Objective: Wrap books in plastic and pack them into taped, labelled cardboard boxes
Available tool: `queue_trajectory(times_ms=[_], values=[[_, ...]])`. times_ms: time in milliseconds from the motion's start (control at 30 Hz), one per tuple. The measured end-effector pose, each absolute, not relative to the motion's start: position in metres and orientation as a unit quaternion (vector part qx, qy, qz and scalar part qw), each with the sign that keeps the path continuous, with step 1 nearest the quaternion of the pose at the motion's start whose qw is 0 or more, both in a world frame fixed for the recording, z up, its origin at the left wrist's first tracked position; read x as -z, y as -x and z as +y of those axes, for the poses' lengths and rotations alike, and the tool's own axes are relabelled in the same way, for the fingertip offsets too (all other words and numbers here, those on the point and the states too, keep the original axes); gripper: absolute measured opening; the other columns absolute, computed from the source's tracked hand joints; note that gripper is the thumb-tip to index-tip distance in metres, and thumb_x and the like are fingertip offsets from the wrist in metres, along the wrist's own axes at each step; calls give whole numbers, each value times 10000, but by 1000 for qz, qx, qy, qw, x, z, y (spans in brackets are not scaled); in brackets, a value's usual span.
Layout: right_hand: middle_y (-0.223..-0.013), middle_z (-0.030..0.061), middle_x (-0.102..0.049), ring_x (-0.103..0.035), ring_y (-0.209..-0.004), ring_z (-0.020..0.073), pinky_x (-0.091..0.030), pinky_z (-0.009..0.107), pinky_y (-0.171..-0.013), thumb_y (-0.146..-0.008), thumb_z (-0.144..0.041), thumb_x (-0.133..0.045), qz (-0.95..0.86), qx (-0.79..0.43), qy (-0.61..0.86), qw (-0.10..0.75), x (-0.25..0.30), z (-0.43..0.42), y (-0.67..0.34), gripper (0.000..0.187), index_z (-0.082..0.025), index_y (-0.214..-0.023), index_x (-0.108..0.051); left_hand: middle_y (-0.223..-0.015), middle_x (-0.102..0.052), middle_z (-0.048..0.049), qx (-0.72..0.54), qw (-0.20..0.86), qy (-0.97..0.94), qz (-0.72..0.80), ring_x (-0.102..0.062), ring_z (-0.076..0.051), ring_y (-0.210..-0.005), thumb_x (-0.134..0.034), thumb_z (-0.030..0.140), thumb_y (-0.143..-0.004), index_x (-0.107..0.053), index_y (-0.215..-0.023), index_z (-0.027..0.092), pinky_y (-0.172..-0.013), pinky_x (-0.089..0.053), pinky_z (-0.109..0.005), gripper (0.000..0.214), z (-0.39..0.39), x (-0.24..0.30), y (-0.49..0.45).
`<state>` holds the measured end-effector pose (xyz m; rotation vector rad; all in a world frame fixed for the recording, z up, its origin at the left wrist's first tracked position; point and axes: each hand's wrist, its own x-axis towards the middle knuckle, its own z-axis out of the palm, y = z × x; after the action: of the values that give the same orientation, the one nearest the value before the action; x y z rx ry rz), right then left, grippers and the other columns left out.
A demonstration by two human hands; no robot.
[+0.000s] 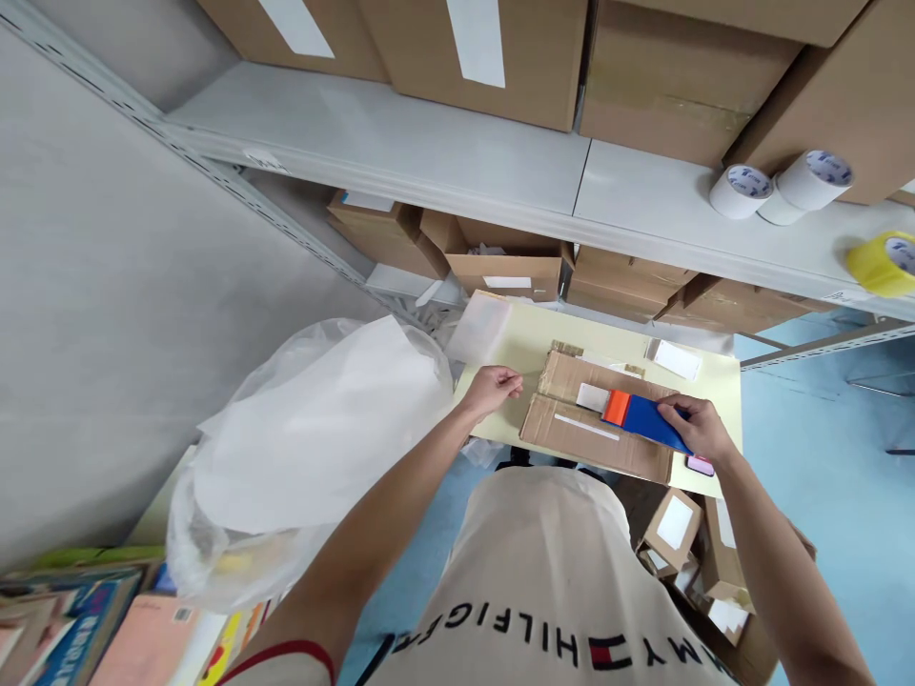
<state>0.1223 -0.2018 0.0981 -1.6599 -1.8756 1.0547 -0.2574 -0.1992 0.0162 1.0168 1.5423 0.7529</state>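
Note:
My right hand [697, 427] pinches the right end of a flat blue thing with an orange end [647, 419]; its exact kind is unclear. The blue thing lies over an opened-out, flattened cardboard box [600, 444] on the pale yellow table. A white label [593, 396] shows on the cardboard just left of the orange end. To the left of the cardboard, my left hand [495, 392] hovers with fingers pinched together, and whatever is between them cannot be made out.
Cardboard boxes stand on the shelf [500, 157], beside white tape rolls [743, 189] and a yellow tape roll [886, 262]. A large plastic bag with white sheets [315, 429] sits at left, near books [143, 638]. Small boxes [676, 524] lie below the table [516, 367].

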Motion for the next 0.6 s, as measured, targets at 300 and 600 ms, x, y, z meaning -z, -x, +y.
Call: queue_trajectory(times_ms=[300, 600], values=[[-823, 72, -781, -721, -750, 251, -575, 345, -713, -830, -531, -589, -693, -346, 602, 196, -86, -205, -118, 359, -214, -794, -753, -1137, -720, -114, -250, 419, -526, 697, -659, -273, -1096, -561, 352, -892, -644, -1145, 182, -974, -484, -403, 316, -222, 27, 225], [-786, 87, -770, -716, -715, 253, -568, 340, -660, -822, -564, -580, -686, -351, 605, 202, -84, -206, -123, 405, -197, -788, -748, -1649, -130, -229, -132, 292, -795, 516, -105, -362, -1533, -590, 713, -774, -224, -1558, 102, -1218, -152, -520, 1059, -214, -4, 223]])
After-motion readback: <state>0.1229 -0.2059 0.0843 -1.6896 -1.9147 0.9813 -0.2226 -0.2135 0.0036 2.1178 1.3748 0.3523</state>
